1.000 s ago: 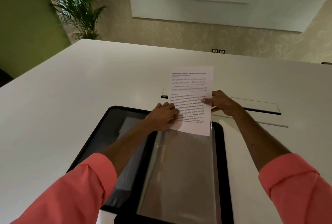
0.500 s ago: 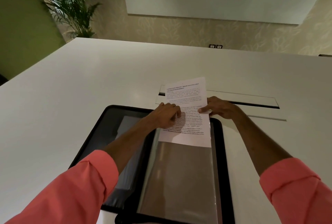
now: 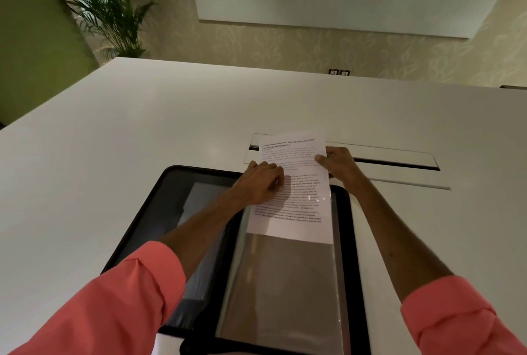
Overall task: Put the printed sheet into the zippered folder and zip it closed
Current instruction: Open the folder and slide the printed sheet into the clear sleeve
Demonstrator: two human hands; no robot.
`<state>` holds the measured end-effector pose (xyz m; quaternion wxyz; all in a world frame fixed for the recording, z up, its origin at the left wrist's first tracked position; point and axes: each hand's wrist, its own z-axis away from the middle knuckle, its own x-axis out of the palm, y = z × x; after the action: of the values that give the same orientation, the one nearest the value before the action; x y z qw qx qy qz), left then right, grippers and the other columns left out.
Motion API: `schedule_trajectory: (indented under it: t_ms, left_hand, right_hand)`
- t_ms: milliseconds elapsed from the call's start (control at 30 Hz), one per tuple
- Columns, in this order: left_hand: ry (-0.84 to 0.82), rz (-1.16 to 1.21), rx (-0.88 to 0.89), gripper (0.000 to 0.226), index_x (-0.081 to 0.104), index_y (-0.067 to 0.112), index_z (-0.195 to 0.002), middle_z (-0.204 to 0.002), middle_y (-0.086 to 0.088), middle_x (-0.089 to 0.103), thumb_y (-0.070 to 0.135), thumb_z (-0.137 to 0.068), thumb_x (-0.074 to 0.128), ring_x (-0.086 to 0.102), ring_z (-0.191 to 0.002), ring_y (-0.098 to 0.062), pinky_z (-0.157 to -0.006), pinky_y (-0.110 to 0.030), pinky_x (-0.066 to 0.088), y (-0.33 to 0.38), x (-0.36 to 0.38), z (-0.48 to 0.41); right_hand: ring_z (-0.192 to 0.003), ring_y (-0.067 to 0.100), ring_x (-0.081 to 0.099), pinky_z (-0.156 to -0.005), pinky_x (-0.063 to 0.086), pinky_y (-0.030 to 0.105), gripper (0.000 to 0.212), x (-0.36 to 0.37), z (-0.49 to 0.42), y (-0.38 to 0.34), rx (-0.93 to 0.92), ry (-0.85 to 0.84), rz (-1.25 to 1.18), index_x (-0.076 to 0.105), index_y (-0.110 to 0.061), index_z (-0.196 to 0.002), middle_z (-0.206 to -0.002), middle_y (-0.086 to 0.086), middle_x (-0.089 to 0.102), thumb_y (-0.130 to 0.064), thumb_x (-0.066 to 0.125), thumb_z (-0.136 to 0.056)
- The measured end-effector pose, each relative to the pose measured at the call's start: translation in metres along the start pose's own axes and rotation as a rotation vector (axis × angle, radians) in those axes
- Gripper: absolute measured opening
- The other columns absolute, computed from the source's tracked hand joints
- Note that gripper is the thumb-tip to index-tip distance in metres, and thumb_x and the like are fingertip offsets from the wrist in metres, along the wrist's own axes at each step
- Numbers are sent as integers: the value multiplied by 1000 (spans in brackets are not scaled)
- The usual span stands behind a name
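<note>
A black zippered folder (image 3: 171,183) lies open and flat on the white table, with clear plastic sleeves (image 3: 285,292) on its right half. The printed sheet (image 3: 296,183) sits partway inside the top sleeve, and its upper half sticks out past the folder's far edge. My left hand (image 3: 262,183) presses on the sheet's left side at the sleeve's mouth. My right hand (image 3: 339,166) pinches the sheet's right edge between thumb and fingers.
The white table (image 3: 114,141) has a long cable slot with a flap (image 3: 393,160) just beyond the folder. A potted palm (image 3: 108,9) stands past the table's far left corner. Wall sockets (image 3: 338,72) show behind the far edge.
The sheet has slid toward me, deeper into the clear sleeve, with both hands following it. Less of it sticks out past the folder's far edge.
</note>
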<state>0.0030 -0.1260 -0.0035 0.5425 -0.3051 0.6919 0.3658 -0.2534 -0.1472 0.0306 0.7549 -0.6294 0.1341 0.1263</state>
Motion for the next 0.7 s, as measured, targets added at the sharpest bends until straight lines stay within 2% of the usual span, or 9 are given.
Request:
schedule_trajectory:
  t_ms: [67, 167, 233, 367, 467, 567, 700]
  left_hand:
    - [7, 10, -8, 13, 66, 24, -114, -118, 7, 70, 30, -105, 61, 64, -112, -17, -98, -38, 42, 1, 1, 0]
    - [18, 26, -12, 11, 65, 24, -112, -118, 8, 69, 31, -104, 63, 65, -110, -16, -98, -38, 41, 3, 1, 1]
    - [13, 31, -22, 10, 65, 25, -112, -118, 8, 70, 30, -103, 64, 65, -110, -16, -100, -40, 41, 5, 1, 2]
    - [10, 38, -37, 10, 64, 25, -111, -117, 9, 71, 29, -103, 64, 63, -110, -17, -101, -40, 40, 7, 1, 2]
    - [15, 33, -33, 11, 63, 25, -113, -117, 8, 72, 30, -103, 62, 62, -111, -18, -99, -39, 38, 6, 1, 3]
    - [26, 30, -26, 11, 62, 24, -113, -118, 7, 72, 29, -103, 62, 61, -111, -18, -93, -34, 35, 6, 1, 3]
    - [43, 21, -26, 11, 63, 23, -113, -120, 7, 71, 26, -102, 60, 60, -113, -18, -91, -34, 38, 4, -2, 6]
  right_hand:
    - [-98, 20, 79, -70, 65, 28, 20, -9, 3, 2, 19, -71, 59, 77, -16, -122, -110, 4, 82, -15, 70, -103]
    - [-108, 29, 78, -91, 65, 44, 27, -17, 5, 4, 75, -165, 113, 75, -10, -129, -117, 10, 81, -14, 71, -102]
    - [-111, 29, 76, -98, 63, 47, 31, -14, 5, 2, 71, -162, 91, 72, -10, -134, -124, 12, 79, -13, 70, -103]
    - [-111, 26, 68, -98, 58, 46, 43, -4, 3, -5, 18, -26, -72, 59, -6, -144, -138, 20, 69, -10, 71, -102]
    - [-125, 25, 57, -94, 60, 45, 51, -1, 1, -10, -40, -14, -50, 51, -17, -152, -138, 15, 60, -14, 69, -104]
    - [-101, 28, 63, -79, 59, 38, 39, -3, 0, -11, -94, -46, -21, 60, -18, -144, -111, 18, 65, -8, 64, -106]
    - [-97, 31, 67, -90, 60, 46, 30, -10, -3, -9, -103, -128, 82, 70, -10, -129, -117, 35, 71, 0, 67, -100]
